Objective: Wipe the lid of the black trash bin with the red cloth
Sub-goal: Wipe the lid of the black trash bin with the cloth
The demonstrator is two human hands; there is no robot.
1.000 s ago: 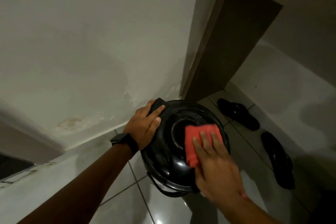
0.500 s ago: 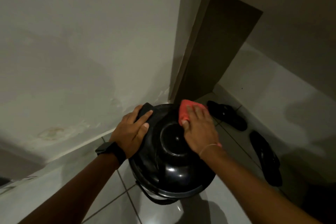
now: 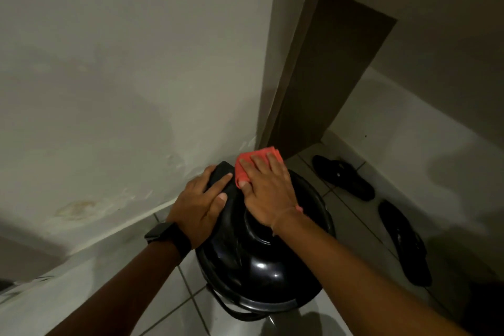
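The black trash bin stands in a wall corner, its glossy domed lid (image 3: 261,267) facing me. My left hand (image 3: 201,207), with a dark watch on the wrist, rests flat on the lid's far left edge over the hinge tab. My right hand (image 3: 268,191) presses the folded red cloth (image 3: 246,162) flat against the far rim of the lid, fingers spread over it. Most of the cloth lies under those fingers; only its far and left edges show.
A white wall (image 3: 122,90) runs close behind the bin on the left. A brown door frame (image 3: 313,106) stands just beyond it. Two black sandals (image 3: 343,177) (image 3: 403,243) lie on the tiled floor (image 3: 354,221) to the right.
My right hand slid the red cloth from the lid's near right side, up across it to the far rim, now close to my left hand. The left hand stayed on the lid.
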